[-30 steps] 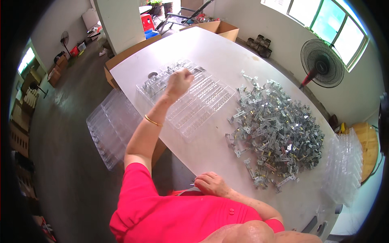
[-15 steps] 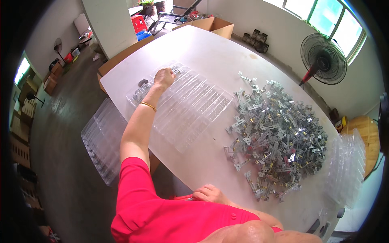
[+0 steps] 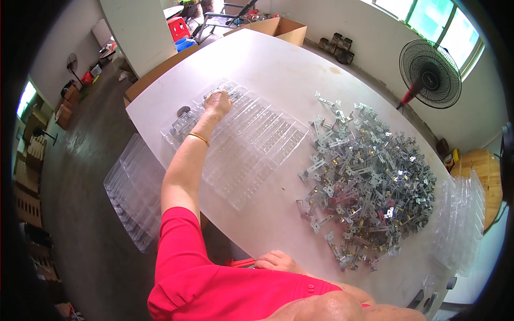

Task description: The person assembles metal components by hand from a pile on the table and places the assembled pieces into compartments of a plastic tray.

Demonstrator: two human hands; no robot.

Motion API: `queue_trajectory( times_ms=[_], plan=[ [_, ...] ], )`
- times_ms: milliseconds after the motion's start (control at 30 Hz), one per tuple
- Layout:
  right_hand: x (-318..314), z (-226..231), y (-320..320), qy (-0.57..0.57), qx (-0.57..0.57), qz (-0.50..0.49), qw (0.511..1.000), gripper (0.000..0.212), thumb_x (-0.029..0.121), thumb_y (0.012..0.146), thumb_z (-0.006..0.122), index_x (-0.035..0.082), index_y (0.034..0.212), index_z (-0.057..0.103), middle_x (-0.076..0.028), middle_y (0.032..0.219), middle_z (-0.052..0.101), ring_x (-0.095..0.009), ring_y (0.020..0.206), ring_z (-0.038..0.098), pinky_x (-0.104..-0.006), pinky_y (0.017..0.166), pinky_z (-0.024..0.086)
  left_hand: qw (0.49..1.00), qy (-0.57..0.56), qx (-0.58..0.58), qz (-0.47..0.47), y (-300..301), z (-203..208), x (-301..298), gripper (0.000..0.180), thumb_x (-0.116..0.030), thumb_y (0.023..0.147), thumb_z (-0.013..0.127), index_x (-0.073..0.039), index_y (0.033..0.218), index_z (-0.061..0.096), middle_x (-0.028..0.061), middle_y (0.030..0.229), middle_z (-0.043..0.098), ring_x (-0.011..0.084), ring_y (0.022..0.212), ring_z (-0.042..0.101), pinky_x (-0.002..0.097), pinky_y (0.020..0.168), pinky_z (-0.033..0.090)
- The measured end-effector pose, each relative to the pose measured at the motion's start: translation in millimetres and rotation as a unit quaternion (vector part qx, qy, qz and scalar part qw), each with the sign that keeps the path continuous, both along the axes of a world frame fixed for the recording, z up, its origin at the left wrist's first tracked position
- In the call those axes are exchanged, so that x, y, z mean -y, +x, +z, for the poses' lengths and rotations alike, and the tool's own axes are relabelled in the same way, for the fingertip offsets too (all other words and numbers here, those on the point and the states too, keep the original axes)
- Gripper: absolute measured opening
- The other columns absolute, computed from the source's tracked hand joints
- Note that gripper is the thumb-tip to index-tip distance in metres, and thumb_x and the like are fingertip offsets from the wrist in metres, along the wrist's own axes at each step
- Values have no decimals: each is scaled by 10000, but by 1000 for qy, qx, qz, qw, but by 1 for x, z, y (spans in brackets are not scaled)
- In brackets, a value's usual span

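Note:
My left hand [image 3: 217, 105] reaches over the far left part of a clear plastic tray [image 3: 241, 184] with rows of slots. Its fingers are closed and bent down, so whatever they hold is hidden. Small silvery metal pieces [image 3: 227, 85] sit in the tray's far slots just past the hand. My right hand [image 3: 279, 261] is by the table's near edge, fingers curled, with a red object [image 3: 242, 262] beside it; what it grips cannot be seen. To the right of the tray spreads a big heap of metal brackets [image 3: 375, 182], some with brass-coloured parts.
Stacked clear trays [image 3: 458, 224] stand at the table's right end. More clear trays [image 3: 134, 192] are low beside its left edge. A dark round object [image 3: 183, 111] lies by the tray's left corner. A black fan [image 3: 430, 75] and cardboard boxes [image 3: 292, 32] stand beyond the white table [image 3: 289, 64].
My left hand has stayed over the tray's far slots and turned slightly, its fingers now further down. The view has shifted a little. My right hand keeps its place.

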State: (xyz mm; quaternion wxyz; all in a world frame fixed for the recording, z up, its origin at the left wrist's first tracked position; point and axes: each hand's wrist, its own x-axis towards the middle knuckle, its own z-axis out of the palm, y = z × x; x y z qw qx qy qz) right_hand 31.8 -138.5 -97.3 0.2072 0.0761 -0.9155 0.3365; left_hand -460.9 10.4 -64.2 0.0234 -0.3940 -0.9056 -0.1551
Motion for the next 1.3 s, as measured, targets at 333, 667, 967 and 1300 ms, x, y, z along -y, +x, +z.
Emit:
queue_trajectory(
  times_ms=[333, 667, 967, 1300],
  plan=[
    [-1, 10, -4, -19, -19, 4, 1000, 205, 120, 798, 649, 61, 994, 656, -61, 1002, 662, -214, 826, 631, -325, 744, 504, 999, 4, -43, -19, 5, 8, 10, 284, -268, 851, 670, -27, 976, 751, 199, 1003, 730, 366, 981, 700, 448, 897, 545],
    [4, 5, -4, -26, -25, -16, 999, 160, 101, 819, 719, 67, 953, 638, -61, 925, 667, -235, 817, 648, -349, 723, 511, 899, 346, -94, -252, 135, 77, 128, 145, 84, 769, 541, -32, 802, 620, 141, 780, 640, 347, 743, 641, 417, 653, 501],
    [8, 11, 0, 6, -30, -30, 999, 181, 96, 786, 733, 72, 912, 604, -72, 923, 661, -268, 831, 647, -372, 751, 509, 772, 27, 531, -349, 311, 52, 306, 163, 41, 758, 511, -6, 805, 660, 99, 772, 676, 199, 701, 668, 312, 619, 512],
    [14, 15, 17, -8, -18, -9, 1000, 121, 76, 845, 695, 55, 941, 624, -95, 1031, 669, -297, 949, 643, -383, 872, 508, 842, -267, 461, 85, 341, -237, 470, 517, -359, 931, 515, 57, 1208, 650, 304, 1255, 631, 377, 1225, 597, 447, 1024, 459]
  ],
)
